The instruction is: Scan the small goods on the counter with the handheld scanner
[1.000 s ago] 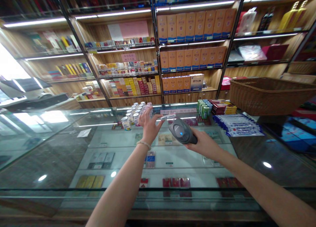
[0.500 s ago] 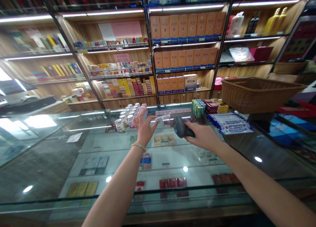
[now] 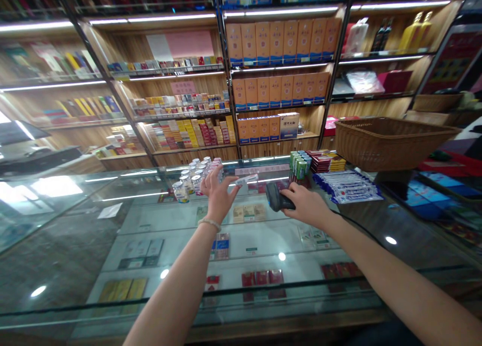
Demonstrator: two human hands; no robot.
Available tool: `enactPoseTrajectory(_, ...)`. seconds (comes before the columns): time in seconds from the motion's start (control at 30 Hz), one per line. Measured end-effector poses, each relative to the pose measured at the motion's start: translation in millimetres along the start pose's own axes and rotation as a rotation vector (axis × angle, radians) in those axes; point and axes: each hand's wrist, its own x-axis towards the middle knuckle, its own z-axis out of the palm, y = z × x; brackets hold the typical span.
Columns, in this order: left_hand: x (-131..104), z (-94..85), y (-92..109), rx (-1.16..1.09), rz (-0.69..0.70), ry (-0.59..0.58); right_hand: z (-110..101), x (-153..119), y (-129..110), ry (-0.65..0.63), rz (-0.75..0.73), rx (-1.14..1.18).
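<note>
My left hand [image 3: 219, 191], a beaded bracelet at its wrist, pinches a small flat white packet [image 3: 247, 180] with some print on it. The packet juts out to the right, above the glass counter. My right hand [image 3: 306, 202] is wrapped round a black barcode scanner [image 3: 277, 197], whose head points left near the packet. From the scanner a dark cable [image 3: 363, 226] runs back behind my right forearm. Several small white cans [image 3: 196, 175] stand in rows behind and left of my left hand, which partly covers them.
Green cans [image 3: 298, 166], red and yellow packs [image 3: 327, 160] and blue-white sachets [image 3: 347, 186] line the counter's far right side. Behind them stands a wicker basket [image 3: 389, 152]. Cigarette packs [image 3: 262, 284] lie under the glass counter top [image 3: 150, 285]. A white paper [image 3: 110, 210] lies left.
The scanner has turned slightly, its head angled more to the left. My left hand still holds the packet, almost in place. The whole view has shifted a little.
</note>
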Motion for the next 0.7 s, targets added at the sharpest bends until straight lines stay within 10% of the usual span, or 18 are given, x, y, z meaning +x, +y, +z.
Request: enactPoseTrajectory(0.7, -0.6, 0.4, 1.6, 0.0, -0.004, 0.01, 2.3, -0.2, 0.5, 0.047, -0.029, 0.007)
